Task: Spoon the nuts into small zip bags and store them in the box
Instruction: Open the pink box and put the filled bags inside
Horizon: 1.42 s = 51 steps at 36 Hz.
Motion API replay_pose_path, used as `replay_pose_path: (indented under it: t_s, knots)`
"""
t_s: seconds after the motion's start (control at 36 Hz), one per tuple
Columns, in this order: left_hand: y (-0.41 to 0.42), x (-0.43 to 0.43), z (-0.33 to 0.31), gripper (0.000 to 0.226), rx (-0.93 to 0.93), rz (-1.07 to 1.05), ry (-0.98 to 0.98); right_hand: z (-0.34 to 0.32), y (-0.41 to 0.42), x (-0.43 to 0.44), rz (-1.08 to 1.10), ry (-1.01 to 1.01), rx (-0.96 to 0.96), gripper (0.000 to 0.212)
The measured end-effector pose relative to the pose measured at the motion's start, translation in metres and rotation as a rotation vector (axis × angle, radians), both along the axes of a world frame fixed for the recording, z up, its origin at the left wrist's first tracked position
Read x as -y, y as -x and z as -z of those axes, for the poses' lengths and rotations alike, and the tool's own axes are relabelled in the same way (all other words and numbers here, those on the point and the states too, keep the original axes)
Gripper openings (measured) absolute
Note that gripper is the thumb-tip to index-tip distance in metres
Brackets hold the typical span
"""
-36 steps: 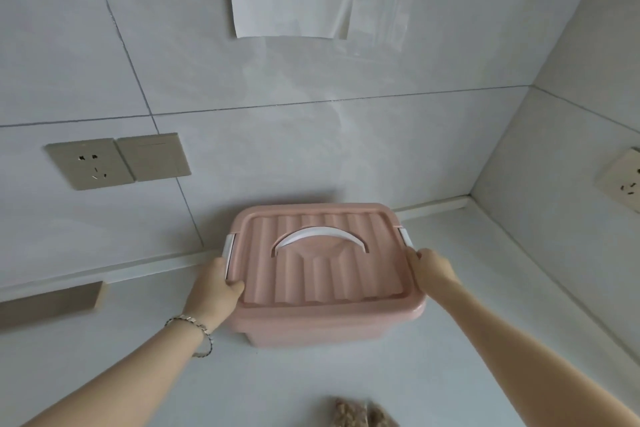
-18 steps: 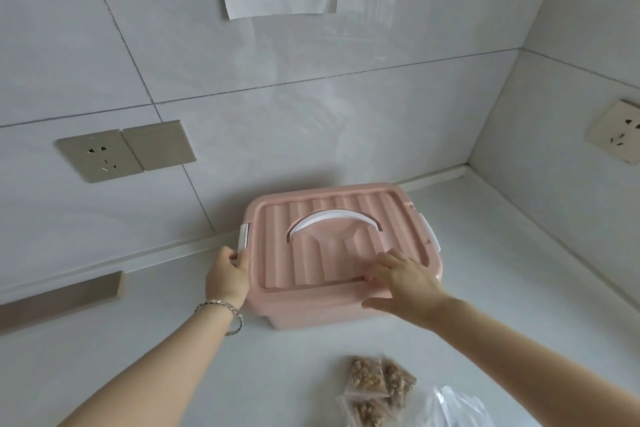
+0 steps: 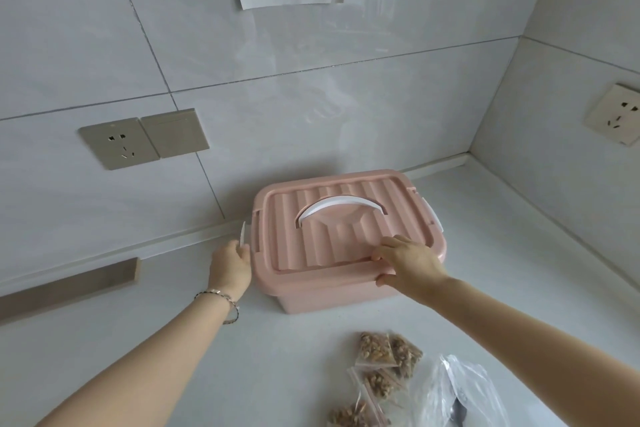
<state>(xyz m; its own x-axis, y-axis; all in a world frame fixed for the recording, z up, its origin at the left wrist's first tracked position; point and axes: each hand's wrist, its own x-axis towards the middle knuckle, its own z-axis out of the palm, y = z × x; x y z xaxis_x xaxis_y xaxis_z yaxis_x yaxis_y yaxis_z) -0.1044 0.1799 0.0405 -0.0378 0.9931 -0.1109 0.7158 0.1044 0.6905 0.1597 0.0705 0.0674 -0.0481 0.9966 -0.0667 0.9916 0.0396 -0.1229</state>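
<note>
Box (image 3: 329, 298) lies long axis left-right along wall (image 3: 311, 114), left hand (image 3: 230, 263) pinching its latch (image 3: 243, 232), right hand (image 3: 412, 265) gripping lid (image 3: 329, 232) edge.

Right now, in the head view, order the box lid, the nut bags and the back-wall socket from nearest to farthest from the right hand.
1. Box lid: the right hand grips its front edge.
2. Nut bags: on the counter, in front of the box.
3. Back-wall socket: far left, up the wall.
</note>
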Motion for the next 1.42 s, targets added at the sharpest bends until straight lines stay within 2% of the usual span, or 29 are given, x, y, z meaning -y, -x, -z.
replay_pose_path:
  t_s: [0.06, 0.14, 0.22, 0.39, 0.53, 0.61, 0.69, 0.83, 0.97, 1.08, 1.28, 1.36, 1.42]
  knots:
    - [-0.005, 0.013, -0.007, 0.029, 0.056, 0.038, -0.090, -0.002, 0.000, 0.001, 0.012, -0.009, -0.022, 0.041]
    - [-0.010, 0.029, -0.008, 0.030, 0.222, 0.102, -0.042, -0.009, 0.000, -0.001, 0.032, -0.014, -0.054, 0.039]
    - [-0.009, 0.032, -0.004, 0.036, 0.406, 0.059, 0.049, -0.026, 0.002, -0.005, 0.046, -0.019, -0.069, 0.037]
    - [-0.011, 0.037, -0.005, 0.045, 0.446, 0.049, 0.085, -0.075, -0.003, -0.008, 0.083, -0.081, -0.098, 0.039]
    - [-0.013, 0.043, -0.001, 0.032, 0.299, 0.081, 0.132, -0.085, -0.032, 0.012, 0.211, -0.222, -0.076, 0.037]
    - [-0.019, 0.053, 0.003, 0.049, 0.153, 0.202, 0.043, -0.067, -0.062, 0.030, 0.379, -0.315, -0.156, 0.037]
    - [-0.029, 0.065, 0.004, 0.056, -0.002, 0.190, 0.018, -0.037, -0.084, 0.051, 0.577, -0.334, -0.239, 0.036]
    - [-0.036, 0.074, 0.012, 0.053, 0.023, 0.143, -0.039, 0.023, -0.108, 0.087, 0.868, -0.331, -0.351, 0.017]
    - [-0.037, 0.075, 0.015, 0.053, 0.033, 0.134, -0.061, 0.080, -0.110, 0.114, 1.068, -0.289, -0.354, 0.017]
    - [-0.038, 0.074, 0.015, 0.053, 0.019, 0.123, -0.059, 0.112, -0.105, 0.117, 1.108, -0.110, -0.360, 0.018]
    - [-0.037, 0.076, 0.016, 0.051, -0.013, 0.127, -0.082, 0.139, -0.088, 0.109, 1.091, 0.023, -0.346, 0.019]
    - [-0.037, 0.089, 0.022, 0.050, -0.089, 0.133, -0.269, 0.136, -0.085, 0.108, 1.085, 0.085, -0.404, 0.016]
    - [-0.039, 0.105, 0.028, 0.050, -0.104, 0.268, -0.459, 0.128, -0.081, 0.106, 1.039, -0.008, -0.448, 0.020]
